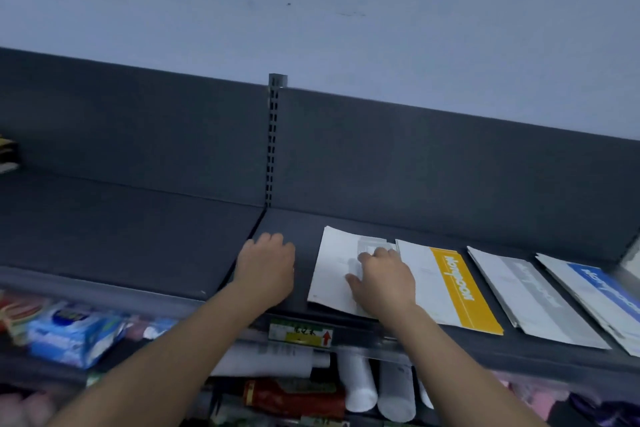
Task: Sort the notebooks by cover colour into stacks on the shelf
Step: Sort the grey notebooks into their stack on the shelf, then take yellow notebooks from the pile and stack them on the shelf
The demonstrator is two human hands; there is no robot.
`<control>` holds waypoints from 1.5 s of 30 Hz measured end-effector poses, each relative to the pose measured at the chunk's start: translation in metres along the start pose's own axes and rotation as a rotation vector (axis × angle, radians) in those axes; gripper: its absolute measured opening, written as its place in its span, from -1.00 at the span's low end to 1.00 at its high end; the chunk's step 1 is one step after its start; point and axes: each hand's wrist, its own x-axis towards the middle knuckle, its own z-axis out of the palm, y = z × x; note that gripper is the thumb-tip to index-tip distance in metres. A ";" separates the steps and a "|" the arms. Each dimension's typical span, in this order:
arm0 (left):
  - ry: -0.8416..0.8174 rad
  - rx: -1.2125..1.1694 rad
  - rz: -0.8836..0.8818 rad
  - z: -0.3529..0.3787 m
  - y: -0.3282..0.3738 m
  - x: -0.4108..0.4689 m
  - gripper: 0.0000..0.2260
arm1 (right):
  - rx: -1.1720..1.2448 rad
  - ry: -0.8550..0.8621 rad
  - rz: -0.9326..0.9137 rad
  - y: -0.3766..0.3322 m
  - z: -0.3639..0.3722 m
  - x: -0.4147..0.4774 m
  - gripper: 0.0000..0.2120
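Note:
Several notebooks lie in a row on the dark grey shelf point(138, 236). From left to right: a white stack point(334, 270), a yellow-banded one point(457, 291), a grey-banded one point(526, 295) and a blue-banded one point(602, 291). My right hand point(382, 282) presses flat on the white stack's right part, fingers spread. My left hand point(266, 265) rests on the bare shelf just left of that stack, fingers loosely curled and holding nothing.
An upright slotted post point(273, 139) splits the shelf's back panel. A price label point(300, 332) sits on the front rail. Below are a blue packet point(74, 331), white rolls point(379, 388) and red packaging point(294, 395). Dark items sit at far left point(7, 152).

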 end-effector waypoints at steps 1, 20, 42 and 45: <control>-0.005 0.021 -0.018 -0.002 -0.008 -0.003 -0.73 | 0.010 0.001 -0.040 -0.007 -0.001 0.002 -0.60; -0.020 0.206 -0.437 -0.015 -0.223 -0.100 -0.74 | 0.098 -0.006 -0.575 -0.248 -0.008 0.037 -0.60; -0.043 0.249 -0.617 -0.011 -0.529 -0.147 -0.73 | 0.198 -0.014 -0.737 -0.574 -0.012 0.089 -0.58; -0.043 0.258 -0.638 -0.006 -0.560 -0.138 -0.73 | 0.207 -0.015 -0.740 -0.606 -0.007 0.108 -0.57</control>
